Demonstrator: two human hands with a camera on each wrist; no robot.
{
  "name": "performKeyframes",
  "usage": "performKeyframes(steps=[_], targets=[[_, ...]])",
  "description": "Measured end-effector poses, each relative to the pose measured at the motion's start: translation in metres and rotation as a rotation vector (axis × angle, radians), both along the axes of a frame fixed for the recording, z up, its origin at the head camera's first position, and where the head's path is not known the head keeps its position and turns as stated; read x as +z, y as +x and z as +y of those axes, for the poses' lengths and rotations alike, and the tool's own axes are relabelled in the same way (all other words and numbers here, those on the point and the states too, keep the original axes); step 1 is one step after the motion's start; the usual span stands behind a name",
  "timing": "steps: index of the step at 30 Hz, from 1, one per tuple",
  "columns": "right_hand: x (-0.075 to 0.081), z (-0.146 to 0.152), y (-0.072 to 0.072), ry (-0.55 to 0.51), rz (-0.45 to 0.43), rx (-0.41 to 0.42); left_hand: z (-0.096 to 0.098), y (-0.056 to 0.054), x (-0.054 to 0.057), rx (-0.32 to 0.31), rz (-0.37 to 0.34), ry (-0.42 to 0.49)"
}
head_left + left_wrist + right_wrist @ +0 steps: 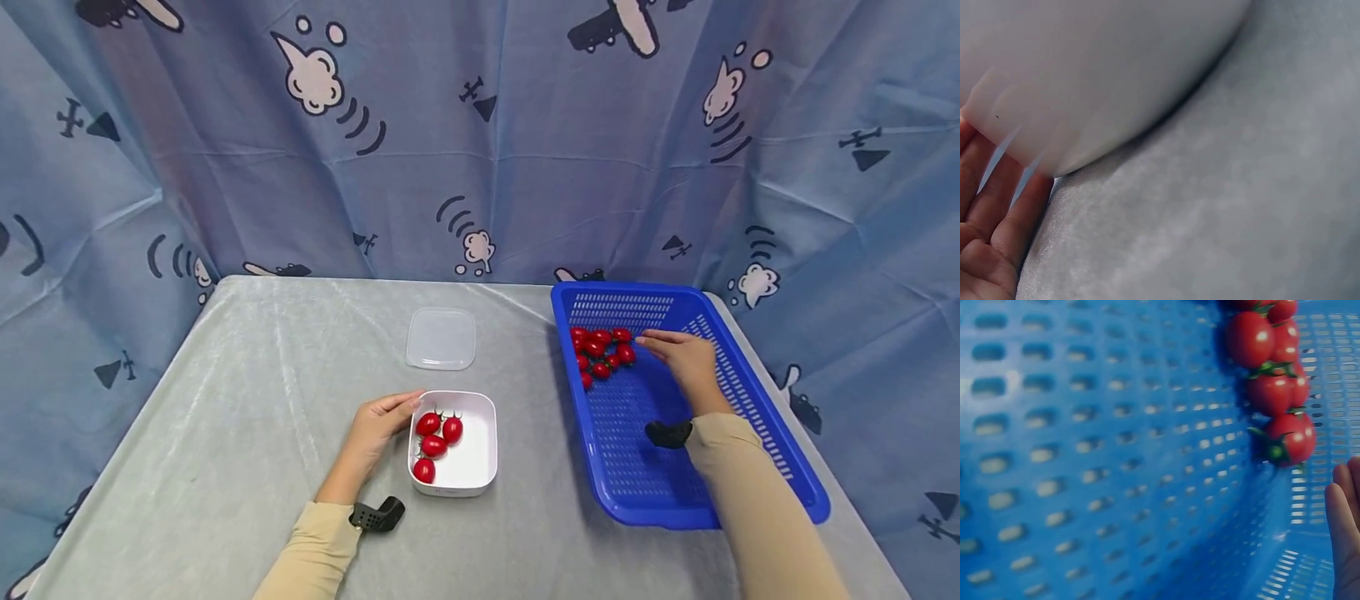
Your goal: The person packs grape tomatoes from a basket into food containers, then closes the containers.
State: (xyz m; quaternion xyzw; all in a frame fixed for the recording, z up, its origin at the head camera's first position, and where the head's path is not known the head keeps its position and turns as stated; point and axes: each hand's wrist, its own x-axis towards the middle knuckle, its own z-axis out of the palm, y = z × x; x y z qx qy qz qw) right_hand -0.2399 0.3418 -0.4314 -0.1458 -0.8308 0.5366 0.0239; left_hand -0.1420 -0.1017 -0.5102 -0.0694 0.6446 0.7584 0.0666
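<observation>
A white square box point(478, 442) stands on the table with several red cherry tomatoes point(432, 447) inside, mostly along its left side. My left hand point(382, 423) rests against the box's left wall near the far corner. In the left wrist view, its straight fingers point(999, 194) touch the outside of the wall. On the right, a blue perforated basket point(637, 425) holds a cluster of cherry tomatoes point(600, 350) by its left wall. Over the basket, my right hand point(686, 362) reaches toward that cluster. Its fingers point(1342, 512) are extended, apart from the tomatoes, and hold nothing.
Behind the box, a translucent square lid point(441, 339) lies flat. A pale cloth point(247, 417) covers the table. At the table's back edge hangs a blue patterned curtain point(420, 150). The basket's raised rim point(581, 433) stands between the box and the basket tomatoes.
</observation>
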Motion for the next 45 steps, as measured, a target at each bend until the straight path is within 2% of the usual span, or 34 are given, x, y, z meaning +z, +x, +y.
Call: performKeyframes(steps=[4, 9, 17, 25, 28, 32, 35, 39, 45], targets=[[-0.005, 0.000, -0.002, 0.085, -0.072, 0.001, -0.001, -0.001, -0.001, -0.001, -0.002, 0.008], [-0.014, 0.001, -0.005, 0.103, -0.125, 0.006, -0.001, -0.001, -0.001, 0.002, -0.001, 0.012], [-0.021, -0.004, -0.009, 0.092, -0.145, 0.011, -0.002, -0.001, -0.001, -0.003, -0.013, 0.008], [-0.018, -0.011, -0.011, 0.112, -0.141, 0.008, -0.003, -0.002, -0.001, -0.002, -0.016, 0.008], [-0.009, -0.014, -0.010, 0.112, -0.150, -0.022, -0.003, -0.001, -0.001, -0.006, -0.012, 0.007], [0.014, -0.024, -0.005, 0.071, -0.154, -0.068, -0.003, -0.001, 0.000, -0.009, -0.007, 0.005], [0.030, -0.036, 0.002, -0.008, -0.145, -0.076, -0.003, 0.000, 0.000, -0.002, -0.008, -0.002], [0.051, -0.055, 0.020, -0.039, -0.135, -0.030, -0.004, 0.001, 0.000, -0.003, 0.004, -0.026], [0.078, -0.089, 0.051, 0.024, -0.071, 0.102, -0.004, -0.001, 0.000, -0.010, -0.004, -0.021]])
